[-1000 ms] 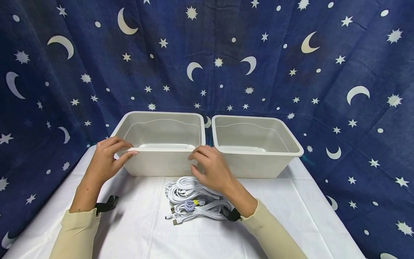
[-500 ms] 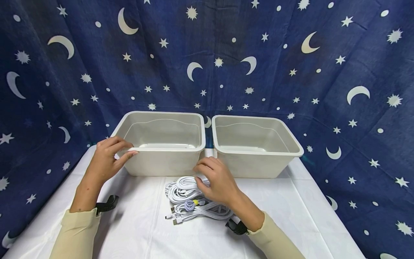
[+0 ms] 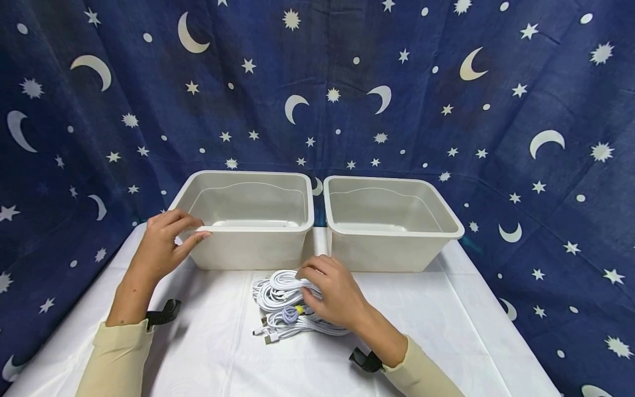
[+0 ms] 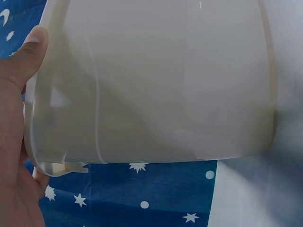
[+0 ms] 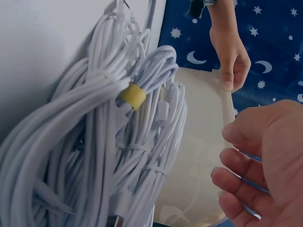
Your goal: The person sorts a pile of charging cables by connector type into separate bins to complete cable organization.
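My left hand grips the near left corner of a pale grey plastic bin, thumb outside the rim and fingers over it. In the left wrist view the bin's outer wall fills most of the picture. My right hand is over the right part of a pile of coiled white cables, its fingers loosely bent and holding nothing. Among the coils lies a small lilac cable with a yellow tie. Several USB plugs stick out at the pile's near side.
A second pale grey bin stands to the right, a narrow gap away from the first. Both have bare insides. A white cloth covers the table, and a dark blue curtain with moons and stars hangs close behind.
My right hand has left the first bin's near right corner and come down and toward me, over the cables. My left hand stays on the rim.
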The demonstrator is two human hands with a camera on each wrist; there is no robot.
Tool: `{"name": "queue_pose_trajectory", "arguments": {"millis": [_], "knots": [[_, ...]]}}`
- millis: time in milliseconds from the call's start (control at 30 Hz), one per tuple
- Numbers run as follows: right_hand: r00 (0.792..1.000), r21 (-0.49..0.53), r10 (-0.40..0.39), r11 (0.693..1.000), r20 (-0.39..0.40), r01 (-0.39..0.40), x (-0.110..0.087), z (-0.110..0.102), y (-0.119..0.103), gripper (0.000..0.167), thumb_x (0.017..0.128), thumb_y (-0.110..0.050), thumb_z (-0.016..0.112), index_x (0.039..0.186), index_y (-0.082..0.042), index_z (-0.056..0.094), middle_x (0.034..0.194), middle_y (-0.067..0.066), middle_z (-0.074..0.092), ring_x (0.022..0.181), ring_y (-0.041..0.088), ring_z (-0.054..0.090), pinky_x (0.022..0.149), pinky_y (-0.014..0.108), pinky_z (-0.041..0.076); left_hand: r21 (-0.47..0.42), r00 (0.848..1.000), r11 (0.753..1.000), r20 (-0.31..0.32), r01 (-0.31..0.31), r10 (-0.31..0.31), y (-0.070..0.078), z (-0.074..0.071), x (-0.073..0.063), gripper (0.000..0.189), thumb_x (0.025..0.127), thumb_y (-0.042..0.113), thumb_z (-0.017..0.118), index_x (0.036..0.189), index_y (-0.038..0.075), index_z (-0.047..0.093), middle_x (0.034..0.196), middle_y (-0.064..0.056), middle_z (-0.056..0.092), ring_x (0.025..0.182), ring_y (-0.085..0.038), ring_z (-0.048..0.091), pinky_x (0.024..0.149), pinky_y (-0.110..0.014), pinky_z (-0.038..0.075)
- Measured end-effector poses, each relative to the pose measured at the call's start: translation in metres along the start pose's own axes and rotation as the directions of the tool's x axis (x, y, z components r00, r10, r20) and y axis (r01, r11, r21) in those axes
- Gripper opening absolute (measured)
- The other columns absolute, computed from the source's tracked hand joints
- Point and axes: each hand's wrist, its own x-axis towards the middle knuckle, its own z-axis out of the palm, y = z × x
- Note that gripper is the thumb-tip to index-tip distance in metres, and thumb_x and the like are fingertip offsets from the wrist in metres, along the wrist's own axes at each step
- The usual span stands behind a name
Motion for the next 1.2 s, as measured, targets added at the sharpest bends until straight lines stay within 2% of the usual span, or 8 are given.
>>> {"name": "queue_pose_trajectory", "arguments": {"millis": [333,667,833,967,1200], "knots": [[0.993,-0.015,0.021,1.000,0.118,-0.019,-0.010,0.005,-0.008,0.019,0.082,-0.008,0.080,0.098,-0.016,0.074,0.101,-0.007,0.066,0.095,0.013,0.063,0.083,0.032,0.053,0.007,1.000,1.000,-0.010,-0.023,0.023,-0.001,0.000,0.000,0.025,0.075,0.007,0.092,0.095,0.005,0.076,0.092,-0.009,0.068,0.081,-0.024,0.059,0.081,-0.052,0.037],[0.987,-0.075,-0.016,0.997,0.157,0.028,-0.018,0.010,-0.010,0.020,0.078,-0.012,0.086,0.092,-0.019,0.072,0.092,-0.009,0.065,0.084,0.011,0.062,0.076,0.030,0.054,0.008,0.999,0.999,-0.017,-0.032,0.033,-0.001,0.000,0.001,0.024,0.076,0.009,0.092,0.094,0.004,0.077,0.091,-0.009,0.068,0.081,-0.024,0.060,0.081,-0.052,0.038],[0.975,-0.096,-0.011,0.995,0.220,0.032,-0.020,0.011,-0.012,0.018,0.082,-0.014,0.087,0.089,-0.021,0.071,0.088,-0.011,0.065,0.082,0.010,0.063,0.074,0.028,0.055,0.010,0.999,1.000,-0.020,-0.027,0.027,-0.001,0.000,0.000,0.024,0.076,0.009,0.092,0.094,0.004,0.077,0.091,-0.008,0.068,0.082,-0.024,0.060,0.081,-0.051,0.038],[0.962,-0.113,-0.006,0.993,0.274,0.038,-0.021,0.011,-0.012,0.021,0.080,-0.013,0.086,0.086,-0.023,0.069,0.083,-0.013,0.063,0.078,0.009,0.060,0.068,0.027,0.051,0.009,1.000,1.000,-0.018,-0.023,0.023,-0.001,0.000,0.001,0.025,0.076,0.009,0.092,0.095,0.004,0.077,0.091,-0.008,0.068,0.082,-0.025,0.061,0.081,-0.051,0.037],[0.939,-0.138,0.010,0.990,0.344,0.040,-0.021,0.011,-0.014,0.023,0.077,-0.010,0.086,0.087,-0.024,0.071,0.083,-0.014,0.067,0.078,0.009,0.060,0.070,0.028,0.052,0.009,1.000,1.000,-0.014,-0.012,0.012,-0.001,0.000,0.000,0.024,0.076,0.008,0.092,0.095,0.004,0.077,0.092,-0.009,0.068,0.083,-0.026,0.061,0.081,-0.051,0.037]]}}
